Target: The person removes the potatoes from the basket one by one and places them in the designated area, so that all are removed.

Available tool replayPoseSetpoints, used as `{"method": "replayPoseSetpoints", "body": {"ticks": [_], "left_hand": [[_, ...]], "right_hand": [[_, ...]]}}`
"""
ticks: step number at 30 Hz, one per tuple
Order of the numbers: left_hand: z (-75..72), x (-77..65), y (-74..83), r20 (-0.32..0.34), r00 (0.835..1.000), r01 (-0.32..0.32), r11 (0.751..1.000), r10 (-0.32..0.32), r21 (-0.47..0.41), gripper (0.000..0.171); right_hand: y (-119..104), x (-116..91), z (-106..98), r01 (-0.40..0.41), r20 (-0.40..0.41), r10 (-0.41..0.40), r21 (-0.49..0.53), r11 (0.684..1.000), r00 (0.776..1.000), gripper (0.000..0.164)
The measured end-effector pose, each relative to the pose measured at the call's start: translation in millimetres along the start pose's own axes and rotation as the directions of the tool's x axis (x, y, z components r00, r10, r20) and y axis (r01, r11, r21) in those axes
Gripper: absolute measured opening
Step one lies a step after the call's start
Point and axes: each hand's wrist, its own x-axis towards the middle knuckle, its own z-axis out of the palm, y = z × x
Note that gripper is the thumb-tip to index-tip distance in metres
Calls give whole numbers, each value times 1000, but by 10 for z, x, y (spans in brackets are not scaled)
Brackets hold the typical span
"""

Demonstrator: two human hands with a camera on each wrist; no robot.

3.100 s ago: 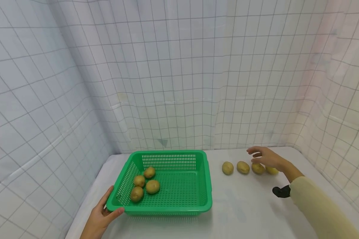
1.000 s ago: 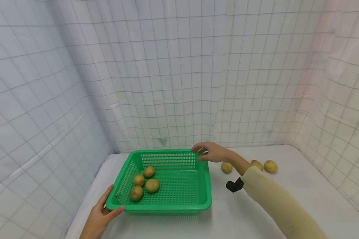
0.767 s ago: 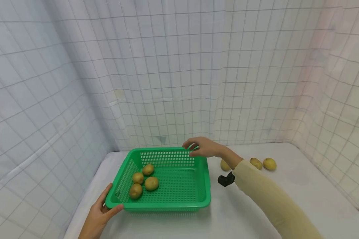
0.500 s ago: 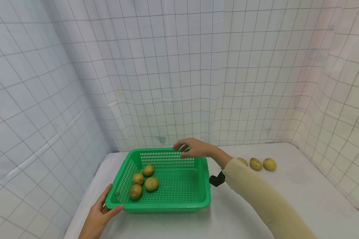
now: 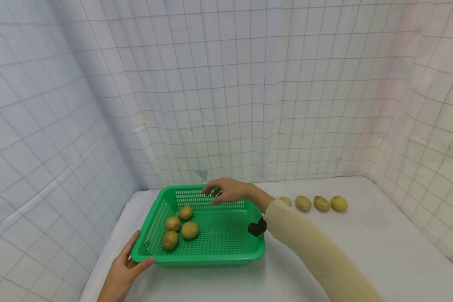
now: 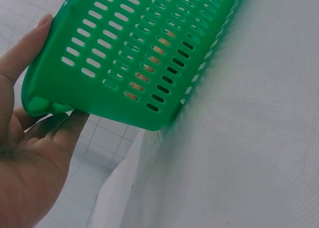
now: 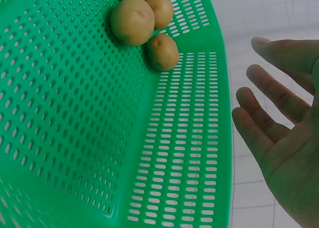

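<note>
My left hand (image 5: 121, 270) grips the near left corner of a green plastic basket (image 5: 211, 259), thumb on the rim and fingers beneath it in the left wrist view. Several potatoes (image 5: 190, 230) lie grouped at the basket's left side. Over the far part of the basket hovers my right hand (image 5: 228, 191), fingers loosely bent. The right wrist view shows nothing in that right hand (image 7: 294, 133), which is level with the basket's far rim.
A row of several potatoes (image 5: 303, 203) lies on the white table (image 5: 324, 243) right of the basket; the rightmost one (image 5: 339, 204) is yellower. My right sleeve partly covers the leftmost. A black device hangs under my right wrist. White grid-lined curtains (image 5: 230, 105) enclose the table.
My right hand has moved left, from above the potato row to over the basket, carrying nothing. The left hand keeps its grip on the corner, and the potatoes lie as before.
</note>
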Motion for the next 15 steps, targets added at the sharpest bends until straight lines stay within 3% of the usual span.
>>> {"method": "replayPoseSetpoints", "body": {"ticks": [10, 15], "left_hand": [[-33, 11, -53, 17, 999, -39, 999, 39, -13, 95], [-16, 22, -34, 19, 999, -27, 999, 28, -42, 95]], "right_hand": [[118, 239, 293, 21, 52, -24, 59, 998, 998, 46], [166, 300, 410, 3, 68, -9, 91, 996, 998, 50]]}}
